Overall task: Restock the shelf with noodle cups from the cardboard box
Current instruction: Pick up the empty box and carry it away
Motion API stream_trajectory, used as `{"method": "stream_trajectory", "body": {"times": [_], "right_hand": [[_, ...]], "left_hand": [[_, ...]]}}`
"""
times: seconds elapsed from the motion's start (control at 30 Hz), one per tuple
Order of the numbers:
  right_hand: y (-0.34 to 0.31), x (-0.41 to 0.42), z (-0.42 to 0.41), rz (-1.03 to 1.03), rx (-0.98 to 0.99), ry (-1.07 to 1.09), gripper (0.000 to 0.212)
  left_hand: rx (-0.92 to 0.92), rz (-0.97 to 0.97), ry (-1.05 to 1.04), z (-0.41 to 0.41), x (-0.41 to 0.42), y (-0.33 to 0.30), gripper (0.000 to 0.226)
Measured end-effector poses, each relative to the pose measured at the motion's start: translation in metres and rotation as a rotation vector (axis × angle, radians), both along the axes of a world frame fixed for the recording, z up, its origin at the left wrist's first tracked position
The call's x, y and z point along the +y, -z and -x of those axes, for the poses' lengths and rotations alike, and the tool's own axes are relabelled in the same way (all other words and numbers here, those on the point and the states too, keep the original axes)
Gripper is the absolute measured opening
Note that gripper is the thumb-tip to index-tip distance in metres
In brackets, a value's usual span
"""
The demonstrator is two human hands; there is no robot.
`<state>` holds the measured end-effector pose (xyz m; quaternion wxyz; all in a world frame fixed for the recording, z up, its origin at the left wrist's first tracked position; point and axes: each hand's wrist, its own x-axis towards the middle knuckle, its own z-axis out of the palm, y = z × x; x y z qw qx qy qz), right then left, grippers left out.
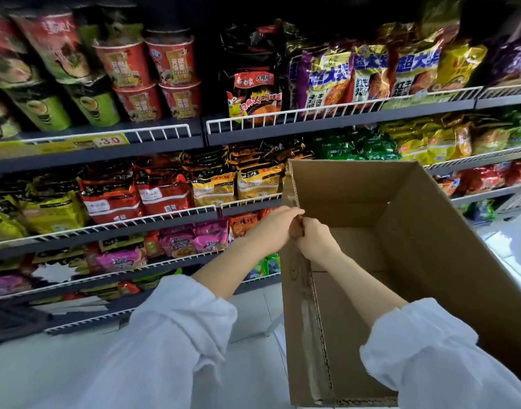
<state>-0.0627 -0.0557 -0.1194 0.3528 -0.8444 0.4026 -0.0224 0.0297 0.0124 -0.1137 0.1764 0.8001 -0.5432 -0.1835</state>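
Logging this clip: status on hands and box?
Left hand and right hand both gripping cardboard box edge. Box interior shows empty. Nothing in the way.

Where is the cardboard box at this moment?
The cardboard box is on the right of the head view, before the shelves, with left hand and right hand gripping its left wall.

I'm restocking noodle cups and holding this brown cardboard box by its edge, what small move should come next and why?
Probably set the brown cardboard box aside. No cups show inside it, only bare cardboard, and both the left hand and right hand grip its left wall edge, so neither is free. The red noodle cups already stand stacked on the top shelf.
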Motion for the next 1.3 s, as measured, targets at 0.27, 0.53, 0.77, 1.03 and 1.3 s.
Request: {"method": "stream_trajectory", "body": {"times": [0.27,0.53,0.77,1.03,1.3], "right_hand": [[-0.016,0.024,0.037,-0.009,0.054,-0.185,0.013],[-0.063,0.063,0.055,0.068,0.089,-0.360,0.018],[-0.081,0.147,0.014,0.364,0.169,-0.398,0.007],[-0.089,0.275,-0.078,0.338,0.091,-0.621,0.026],[-0.045,0.431,-0.193,0.174,-0.020,-0.959,0.025]], "left_hand": [[-0.425,-0.018,0.142,-0.005,0.038,-0.016,0.056],[-0.392,-0.015,0.122,0.000,0.088,-0.037,0.017],[-0.237,0.060,0.029,-0.024,0.191,-0.054,0.014],[-0.185,0.130,-0.172,-0.094,0.355,-0.052,0.020],[-0.267,0.003,-0.431,-0.164,0.541,-0.031,0.026]]}}
